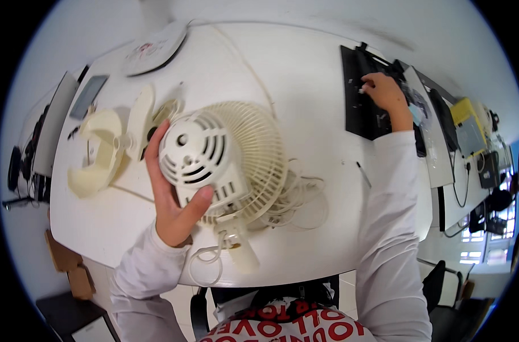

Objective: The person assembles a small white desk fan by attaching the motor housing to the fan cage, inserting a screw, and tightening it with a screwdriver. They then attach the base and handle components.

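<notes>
Red-lettered shirt front (pixel 293 329) is sitting closest, filling the bottom edge. Going left to right on the white tabletop (pixel 328 245): grey-blue flat slab (pixel 89 97) is lying near the far left edge; cream fan blade (pixel 97 171) is resting just right of and below it, curved blades spreading around a hub. White rounded object (pixel 157 51) with red print is lying farther back. Left hand (pixel 176 211) is gripping the white motor housing (pixel 199 154), fingers wrapping its left side, thumb pressing the lower face. Housing is sitting left of center, vented back facing up, with the cream grille (pixel 265 154) showing behind it on the right. Coiled pale cord (pixel 296 199) is lying beside the grille. Thin dark tool (pixel 363 174) is lying alone farther right. Right hand (pixel 387 97) is reaching over the black mat (pixel 353 114), fingers bending together; cannot tell whether they're pinching anything.
</notes>
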The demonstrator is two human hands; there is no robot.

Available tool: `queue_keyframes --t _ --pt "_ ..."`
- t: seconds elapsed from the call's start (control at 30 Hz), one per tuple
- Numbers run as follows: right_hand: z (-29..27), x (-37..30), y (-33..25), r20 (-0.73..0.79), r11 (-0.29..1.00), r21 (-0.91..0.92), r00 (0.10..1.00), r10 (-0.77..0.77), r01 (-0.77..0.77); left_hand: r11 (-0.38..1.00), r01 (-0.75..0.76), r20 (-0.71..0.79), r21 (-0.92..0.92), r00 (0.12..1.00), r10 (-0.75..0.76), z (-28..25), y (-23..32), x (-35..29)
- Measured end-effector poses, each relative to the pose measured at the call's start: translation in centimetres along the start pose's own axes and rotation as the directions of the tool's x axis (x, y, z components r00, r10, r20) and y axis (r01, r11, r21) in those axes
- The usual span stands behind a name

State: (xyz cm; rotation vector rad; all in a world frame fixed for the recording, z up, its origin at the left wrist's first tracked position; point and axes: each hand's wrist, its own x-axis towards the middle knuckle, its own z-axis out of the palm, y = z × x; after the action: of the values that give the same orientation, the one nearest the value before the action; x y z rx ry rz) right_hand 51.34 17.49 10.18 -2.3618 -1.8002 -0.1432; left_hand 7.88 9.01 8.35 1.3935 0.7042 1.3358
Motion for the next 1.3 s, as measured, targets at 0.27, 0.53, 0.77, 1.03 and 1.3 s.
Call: queue_keyframes --t 0.27,0.53,0.77,1.03,1.3 --pt "5.0 3.8 -1.6 -0.112 0.951 -0.299 0.993 0.047 -0.079 0.866 -0.454 0.279 0.209 0.877 0.392 -2.7 -1.8 3.0" --pt "4.0 4.0 -2.4 -0.085 0.95 -0.295 0.993 0.079 -0.101 0.887 -0.458 0.228 0.062 0.872 0.434 -2.6 -3.3 2.8" --pt "-4.3 -1.0 -13.5 -0.048 0.824 0.536 0.981 -0.189 0.185 0.84 -0.496 0.28 0.222 0.857 0.432 -3.3 -2.2 2.7" --pt "-9.9 -13.4 -24.0 -0.327 0.366 0.608 0.642 -0.694 0.705 0.798 -0.522 0.295 0.3 0.847 0.443 -3.5 -2.2 2.6" --pt "-8.5 -14.1 -25.9 -0.34 0.48 0.4 0.613 -0.713 0.781 0.786 -0.547 0.182 0.289 0.837 0.516 -3.0 -2.4 2.4"
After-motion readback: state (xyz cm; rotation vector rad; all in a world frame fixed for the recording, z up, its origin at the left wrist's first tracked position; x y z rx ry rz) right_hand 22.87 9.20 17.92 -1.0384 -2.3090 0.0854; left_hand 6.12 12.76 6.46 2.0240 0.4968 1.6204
